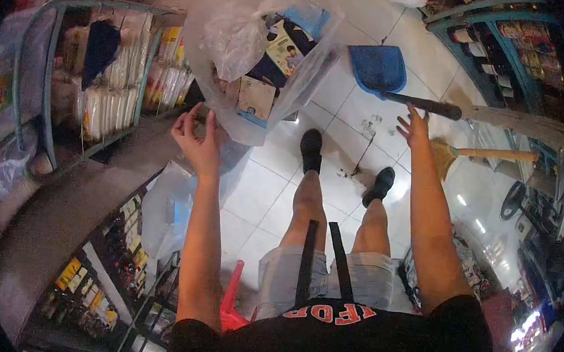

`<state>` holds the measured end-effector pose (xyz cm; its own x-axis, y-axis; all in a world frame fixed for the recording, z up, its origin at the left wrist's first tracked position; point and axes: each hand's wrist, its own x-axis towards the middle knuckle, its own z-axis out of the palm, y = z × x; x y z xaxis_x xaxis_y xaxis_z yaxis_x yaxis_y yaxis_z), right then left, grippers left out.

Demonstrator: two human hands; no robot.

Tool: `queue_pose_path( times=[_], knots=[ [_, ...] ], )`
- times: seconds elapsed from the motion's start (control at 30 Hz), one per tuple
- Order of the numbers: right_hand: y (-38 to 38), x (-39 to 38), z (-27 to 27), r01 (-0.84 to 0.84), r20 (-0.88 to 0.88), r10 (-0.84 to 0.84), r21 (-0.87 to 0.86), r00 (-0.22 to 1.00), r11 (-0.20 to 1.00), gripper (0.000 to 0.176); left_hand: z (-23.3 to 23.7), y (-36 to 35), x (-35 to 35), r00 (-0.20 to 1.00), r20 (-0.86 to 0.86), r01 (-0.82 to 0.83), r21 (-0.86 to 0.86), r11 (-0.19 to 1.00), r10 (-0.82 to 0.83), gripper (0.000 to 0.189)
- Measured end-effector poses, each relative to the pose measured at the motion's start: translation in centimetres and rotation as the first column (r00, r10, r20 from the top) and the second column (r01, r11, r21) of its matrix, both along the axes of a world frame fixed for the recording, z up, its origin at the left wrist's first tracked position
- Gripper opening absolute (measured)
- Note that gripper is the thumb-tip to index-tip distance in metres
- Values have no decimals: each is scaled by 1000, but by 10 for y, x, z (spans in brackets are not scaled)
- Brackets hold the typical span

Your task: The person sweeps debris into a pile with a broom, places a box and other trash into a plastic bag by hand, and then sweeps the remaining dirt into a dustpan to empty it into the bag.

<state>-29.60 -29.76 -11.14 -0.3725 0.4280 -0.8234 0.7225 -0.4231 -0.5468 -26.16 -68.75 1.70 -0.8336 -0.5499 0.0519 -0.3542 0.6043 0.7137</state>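
My left hand (198,138) is raised beside the lower left edge of a large clear plastic bag (233,121), its fingers apart and nothing visible in them. Inside the bag lie a yellow printed packet (285,52), a cardboard piece (256,98) and dark items. On the right, my right hand (417,129) has its fingers spread just below the dark handle (429,106) of a blue dustpan (377,67). Whether the fingertips touch the handle I cannot tell.
A broom (492,153) lies right of my right hand. Racks of packets (110,111) stand at left, more shelves (500,61) at upper right. Dark debris (356,172) marks the tiled floor (259,204) near my feet. A red plastic stool (232,299) is at lower left.
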Motion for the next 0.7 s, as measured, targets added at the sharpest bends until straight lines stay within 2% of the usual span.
queue_pose_path(
  times=[0.03, 0.07, 0.1, 0.13, 0.2, 0.27, 0.33, 0.4, 0.43, 0.47, 0.5, 0.53, 0.57, 0.6, 0.63, 0.67, 0.7],
  knots=[
    [-2, -2, 6, 123, 103, -114, -82, 988, 989, 59, 1, 0, -3, 1000, 1, 3, 9, 1000, -3, 27],
    [-7, -4, 16, 154, 120, -119, -338, 986, 928, 56, 3, 0, -6, 1000, 11, -7, 5, 1000, 7, 28],
    [-15, -5, 26, 180, 142, -129, -450, 981, 875, 50, 3, 2, -9, 1000, 22, -18, -1, 1000, 18, 29],
    [-33, -10, 51, -23, 20, 38, -491, 999, 871, 39, 3, 4, -11, 1000, 22, -19, 7, 1000, 18, 29],
    [-70, -29, 97, -382, -257, 288, -505, 923, 774, 32, 2, 5, -13, 999, 19, -41, -25, 999, 41, 30],
    [-105, -54, 125, -551, -494, 340, -383, 800, 741, 32, -12, 1, -9, 998, 36, -48, -44, 998, 49, 31],
    [-138, -86, 131, -620, -628, 336, -305, 701, 723, 32, -17, 0, -6, 997, 50, -56, -61, 997, 59, 31],
    [-167, -117, 113, -580, -580, 365, -236, 728, 780, 31, -14, 4, -5, 984, 175, -22, -93, 995, 38, 30],
    [-187, -140, 100, -696, -411, 638, 12, 651, 718, 33, -19, -1, -3, 982, 180, -36, -93, 995, 52, 30],
    [-199, -164, 89, -793, -167, 824, 227, 541, 566, 36, -23, -2, 0, 985, 168, -46, 82, 996, 32, 31],
    [-203, -180, 68, -798, -66, 850, 312, 523, 515, 36, -27, -2, 3, 988, 153, -57, 257, 965, 17, 33],
    [-204, -190, 45, -802, 38, 863, 392, 503, 450, 37, -29, -2, 4, 986, 161, -72, 262, 962, 30, 33],
    [-200, -200, 23, -810, 45, 870, 391, 490, 436, 37, -28, -2, 3, 988, 150, -48, 207, 977, 17, 35],
    [-191, -208, 3, -869, 37, 906, 305, 421, 391, 40, -28, -2, 1, 990, 140, -23, 150, 988, 1, 37],
    [-191, -211, 4, -915, 21, 936, 220, 351, 338, 42, -30, -2, 1, 990, 141, -34, 155, 987, 12, 37],
    [-191, -210, 5, -919, 25, 940, 223, 340, 327, 42, -32, -3, 1, 995, 84, 27, 219, 975, -47, 37],
    [-188, -205, 7, -857, -41, 872, 171, 487, 487, 46, -34, -2, 1, 994, 22, 93, 278, 956, -103, 37]
  ],
)
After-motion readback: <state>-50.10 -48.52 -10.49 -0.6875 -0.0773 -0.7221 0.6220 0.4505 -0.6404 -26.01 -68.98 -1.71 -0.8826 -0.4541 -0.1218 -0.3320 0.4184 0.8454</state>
